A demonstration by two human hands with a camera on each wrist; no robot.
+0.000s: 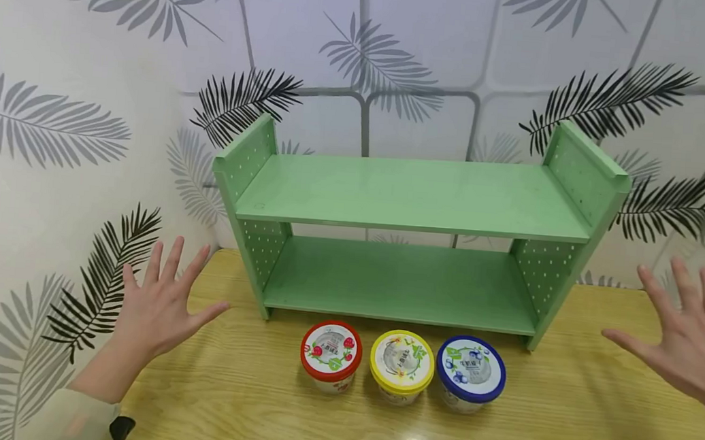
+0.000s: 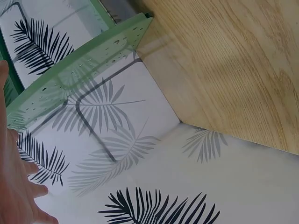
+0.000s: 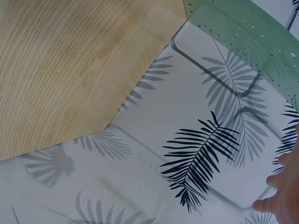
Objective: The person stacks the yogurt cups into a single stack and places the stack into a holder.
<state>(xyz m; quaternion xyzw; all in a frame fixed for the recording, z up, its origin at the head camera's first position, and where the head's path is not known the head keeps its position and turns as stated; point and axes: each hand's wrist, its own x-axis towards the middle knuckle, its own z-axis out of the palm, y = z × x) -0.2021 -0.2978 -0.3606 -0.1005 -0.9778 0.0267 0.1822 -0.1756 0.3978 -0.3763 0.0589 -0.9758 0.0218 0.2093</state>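
Observation:
My left hand [image 1: 159, 309] is raised at the left of the green two-tier shelf [image 1: 412, 193], fingers spread and nothing in it. On the other side, my right hand [image 1: 696, 343] hangs in the air with its fingers spread, also holding nothing. In front of the shelf three lidded tubs stand in a row: one with a red lid [image 1: 331, 350], one with a yellow lid [image 1: 402, 362] and one with a blue lid [image 1: 472, 369]. Both hands are well apart from the tubs. Each wrist view shows only part of its hand, at the edge.
The wood-grain table [image 1: 242, 389] carries the shelf and tubs. Behind and to the left rise walls [image 1: 85, 181] covered in leaf-patterned paper. The shelf has perforated side panels [image 1: 258, 254] and two levels, the lower board [image 1: 397, 281] just behind the tubs.

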